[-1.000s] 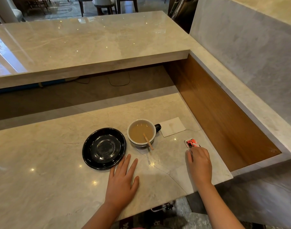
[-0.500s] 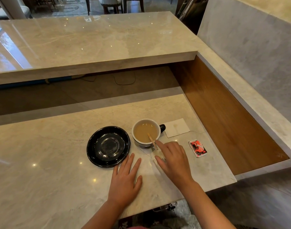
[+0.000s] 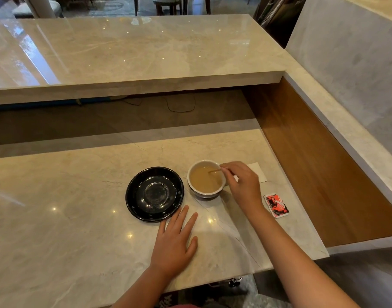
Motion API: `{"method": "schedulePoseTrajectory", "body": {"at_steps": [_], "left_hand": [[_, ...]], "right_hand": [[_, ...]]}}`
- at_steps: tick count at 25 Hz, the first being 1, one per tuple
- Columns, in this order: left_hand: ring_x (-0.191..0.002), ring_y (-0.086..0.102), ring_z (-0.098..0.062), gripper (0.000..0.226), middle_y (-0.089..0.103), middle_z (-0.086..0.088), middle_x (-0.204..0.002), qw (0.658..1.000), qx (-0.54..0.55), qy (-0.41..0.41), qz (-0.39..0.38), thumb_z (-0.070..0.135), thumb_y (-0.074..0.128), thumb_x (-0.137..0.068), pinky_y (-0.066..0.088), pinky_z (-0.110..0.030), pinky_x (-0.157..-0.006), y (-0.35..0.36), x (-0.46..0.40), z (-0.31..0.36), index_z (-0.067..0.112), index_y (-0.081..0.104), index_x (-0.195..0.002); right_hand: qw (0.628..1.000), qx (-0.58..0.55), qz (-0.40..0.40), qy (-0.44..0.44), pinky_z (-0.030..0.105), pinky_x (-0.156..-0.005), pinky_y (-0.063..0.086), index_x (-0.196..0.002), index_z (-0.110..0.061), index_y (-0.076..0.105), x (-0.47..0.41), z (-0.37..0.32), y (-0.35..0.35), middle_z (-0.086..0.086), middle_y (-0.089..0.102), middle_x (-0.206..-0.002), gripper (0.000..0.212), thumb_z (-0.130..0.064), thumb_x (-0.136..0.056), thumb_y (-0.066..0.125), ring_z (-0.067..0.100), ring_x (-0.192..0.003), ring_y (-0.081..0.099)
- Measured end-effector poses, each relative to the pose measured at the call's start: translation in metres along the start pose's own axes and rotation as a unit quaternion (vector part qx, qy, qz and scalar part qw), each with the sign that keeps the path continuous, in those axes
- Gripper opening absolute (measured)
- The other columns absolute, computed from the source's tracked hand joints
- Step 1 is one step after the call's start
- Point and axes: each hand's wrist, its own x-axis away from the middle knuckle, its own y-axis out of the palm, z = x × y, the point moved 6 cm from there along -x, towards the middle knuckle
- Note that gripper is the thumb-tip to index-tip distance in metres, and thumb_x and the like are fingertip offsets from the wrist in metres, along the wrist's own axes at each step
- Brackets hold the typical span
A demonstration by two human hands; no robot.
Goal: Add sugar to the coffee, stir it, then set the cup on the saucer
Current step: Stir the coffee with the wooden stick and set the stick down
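Observation:
A white cup (image 3: 205, 192) of light-brown coffee stands on the marble counter, just right of an empty black saucer (image 3: 154, 194). My right hand (image 3: 242, 184) hovers over the cup's right side, fingers pinched on a thin wooden stirrer (image 3: 214, 170) whose tip dips into the coffee. It hides the cup's handle. My left hand (image 3: 175, 242) lies flat on the counter below the saucer, fingers spread, holding nothing. A red and white sugar packet (image 3: 276, 205) lies on the counter to the right of my right wrist.
A white napkin (image 3: 258, 172) lies behind my right hand. A raised marble ledge (image 3: 132, 63) runs across the back and down the right, with a wooden side wall (image 3: 319, 163) below it. The counter's front edge (image 3: 212, 283) is close to my body.
My right hand left the sugar packet on the counter, moved left to the cup, took the stirrer and swung it toward the cup's far side. My left hand stayed flat.

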Motion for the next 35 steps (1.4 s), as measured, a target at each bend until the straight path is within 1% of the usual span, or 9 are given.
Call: {"method": "schedulePoseTrajectory", "body": {"at_steps": [3,8,12,14,19,23,28,32,35], "left_hand": [[-0.139,0.018,-0.018,0.059,0.025,-0.002,-0.153,1.0,-0.007,0.002,-0.002,0.046,0.037,-0.09,0.024,-0.049,-0.107,0.0,-0.001,0.0,0.028,0.032,-0.146],[-0.139,0.016,-0.017,0.059,0.025,-0.002,-0.153,1.0,-0.017,-0.003,-0.002,0.048,0.036,-0.091,0.017,-0.048,-0.107,0.0,0.0,0.0,0.029,0.03,-0.146],[-0.138,0.017,-0.017,0.058,0.025,-0.001,-0.153,1.0,-0.015,-0.006,-0.003,0.048,0.036,-0.09,0.018,-0.048,-0.106,0.0,0.0,0.001,0.029,0.031,-0.146],[-0.138,0.018,-0.017,0.058,0.025,-0.001,-0.153,1.0,-0.016,-0.007,-0.004,0.048,0.036,-0.09,0.019,-0.049,-0.106,0.0,0.0,0.001,0.029,0.031,-0.146],[-0.138,0.022,-0.019,0.058,0.028,-0.002,-0.152,1.0,-0.018,-0.006,-0.003,0.048,0.035,-0.09,0.021,-0.049,-0.105,-0.001,0.0,0.001,0.029,0.032,-0.145],[-0.139,0.019,-0.018,0.059,0.025,-0.001,-0.153,1.0,-0.017,-0.007,-0.002,0.048,0.036,-0.091,0.02,-0.048,-0.107,0.0,0.0,0.0,0.03,0.03,-0.146],[-0.139,0.016,-0.017,0.059,0.024,-0.001,-0.153,1.0,-0.019,-0.008,-0.003,0.048,0.036,-0.091,0.017,-0.047,-0.108,0.001,0.0,0.0,0.03,0.029,-0.146],[-0.139,0.015,-0.016,0.058,0.023,-0.001,-0.153,1.0,-0.011,-0.007,0.0,0.048,0.036,-0.091,0.015,-0.045,-0.111,0.0,0.0,0.0,0.03,0.031,-0.146],[-0.139,0.017,-0.017,0.058,0.024,-0.001,-0.153,1.0,-0.017,-0.008,-0.002,0.049,0.036,-0.09,0.018,-0.047,-0.109,0.0,0.0,0.0,0.03,0.032,-0.146]], "right_hand": [[0.998,0.002,-0.061,0.026,0.029,-0.066,0.049,-0.089,-0.006,0.069,-0.01,0.009,-0.009,0.012,0.072,-0.084,0.01,-0.004,-0.087,0.059,0.02,-0.074,0.063],[0.99,0.012,-0.142,0.009,0.009,-0.065,0.043,-0.087,-0.007,0.068,0.002,0.007,-0.019,0.008,0.073,-0.078,0.011,-0.006,-0.089,0.057,0.013,-0.071,0.064],[0.978,-0.12,-0.132,0.11,0.033,-0.078,0.055,-0.089,-0.011,0.072,0.017,0.01,0.001,0.0,0.072,-0.082,0.014,-0.005,-0.087,0.059,0.011,-0.08,0.067],[0.978,-0.139,-0.093,0.127,0.035,-0.079,0.055,-0.095,-0.011,0.072,0.022,0.01,0.012,0.002,0.072,-0.087,0.016,-0.005,-0.087,0.059,0.017,-0.083,0.068],[0.994,-0.078,-0.021,0.073,0.005,-0.074,0.044,-0.098,-0.008,0.071,0.02,0.004,0.009,0.005,0.072,-0.093,0.017,-0.007,-0.088,0.056,0.011,-0.084,0.064],[0.999,-0.002,-0.027,0.024,0.0,-0.071,0.038,-0.098,-0.007,0.07,0.021,0.003,0.0,0.008,0.074,-0.093,0.022,-0.013,-0.087,0.051,0.006,-0.081,0.06],[0.997,0.05,-0.049,-0.013,0.017,-0.064,0.04,-0.088,-0.003,0.067,0.018,-0.005,-0.01,0.013,0.071,-0.082,0.011,-0.002,-0.088,0.056,0.025,-0.072,0.064],[0.994,-0.018,-0.088,0.066,0.04,-0.069,0.054,-0.082,-0.006,0.064,0.016,-0.001,-0.006,0.009,0.07,-0.077,0.016,-0.007,-0.092,0.051,0.024,-0.074,0.065],[0.985,-0.091,-0.083,0.118,0.044,-0.074,0.056,-0.081,-0.008,0.066,0.019,-0.003,-0.001,0.005,0.071,-0.077,0.019,-0.008,-0.092,0.051,0.016,-0.076,0.067]]}}
